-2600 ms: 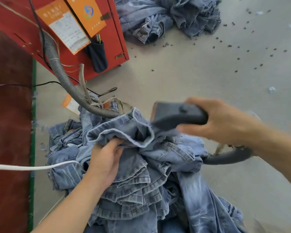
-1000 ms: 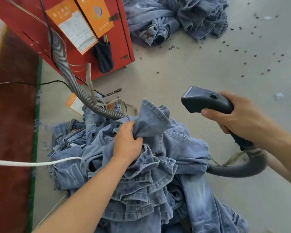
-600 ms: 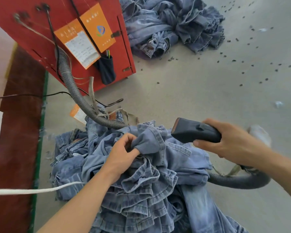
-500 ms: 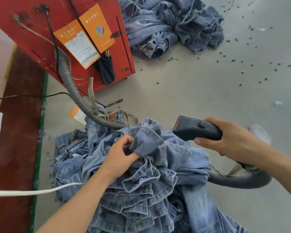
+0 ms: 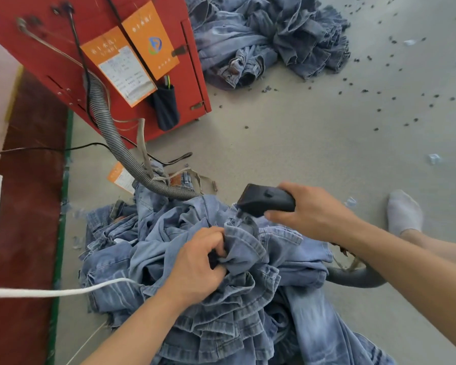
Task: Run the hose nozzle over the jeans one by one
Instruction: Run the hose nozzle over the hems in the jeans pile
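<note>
Left hand (image 5: 198, 264) grips a folded denim hem (image 5: 244, 247) on top of the near jeans pile (image 5: 221, 299) — fingers curled tight round the fabric, thumb underneath, hem bunched just right of the fingertips. Right hand (image 5: 309, 213) holds the black hose nozzle (image 5: 265, 200), fingers wrapped round its rear, thumb on top. The nozzle's flat mouth points left, away from the right fingers, and its lower front edge touches or nearly touches the raised hem; cannot tell which. So the nozzle sits just beyond the left fingertips, above the hem.

A smooth grey hose (image 5: 353, 277) shows below the right forearm, curving under the denim at the pile's right edge. A ribbed grey hose (image 5: 116, 143) runs from the red cabinet (image 5: 50, 48) down onto the pile's far side, well beyond the left fingers. White cord (image 5: 50, 292) comes in from the left edge and ends at the pile, left of the left wrist.

On the cabinet: 2 orange tags (image 5: 132, 56) and a dark pouch (image 5: 165, 108). A 2nd jeans heap (image 5: 269, 40) lies on the grey floor (image 5: 300, 143) far beyond both hands. Dark specks (image 5: 379, 96) are scattered on the floor — right of that heap. A foot in a white sock (image 5: 404, 212) rests on the floor right of the right hand.
</note>
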Demonstrator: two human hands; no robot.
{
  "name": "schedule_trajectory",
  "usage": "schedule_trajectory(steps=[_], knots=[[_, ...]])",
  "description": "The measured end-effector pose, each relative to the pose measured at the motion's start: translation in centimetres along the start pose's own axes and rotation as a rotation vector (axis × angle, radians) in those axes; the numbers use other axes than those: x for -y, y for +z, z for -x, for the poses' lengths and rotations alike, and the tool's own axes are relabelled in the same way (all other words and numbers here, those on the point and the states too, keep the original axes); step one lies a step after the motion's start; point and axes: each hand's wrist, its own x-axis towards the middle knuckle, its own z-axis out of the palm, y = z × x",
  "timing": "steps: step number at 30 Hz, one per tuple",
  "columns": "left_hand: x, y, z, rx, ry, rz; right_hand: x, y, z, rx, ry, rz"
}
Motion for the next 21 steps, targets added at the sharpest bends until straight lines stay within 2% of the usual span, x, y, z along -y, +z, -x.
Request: schedule_trajectory(steps=[3,6,9,11,14,18,21], knots=[[-0.1,0.0,0.0,0.014,-0.031,0.030,-0.9,-1.8,-0.4,-0.177,0.135,-0.179],[-0.4,-0.6,0.1,0.063,-0.149,0.117,-1.9,-4.2,1.0,-0.137,0.113,-0.200],[-2.7,-1.2,-1.6,0.095,-0.527,0.513,-1.7,-4.0,2.4,-0.029,0.073,-0.156],[-3.4,-1.7,-3.0,0.133,-0.739,0.443,-1.1,-3.4,2.5,-0.015,0.056,-0.083],[-3.4,-1.3,-3.8,0.186,-0.751,0.284,-0.5,-3.0,2.3,-0.009,0.032,-0.059],[-2.8,-1.1,-3.7,0.074,-0.750,0.443,-0.7,-3.3,2.7,0.021,-0.007,-0.062],[-3.3,-0.8,-3.6,0.058,-0.738,0.580,-1.0,-2.9,2.9,0.051,-0.022,-0.018]])
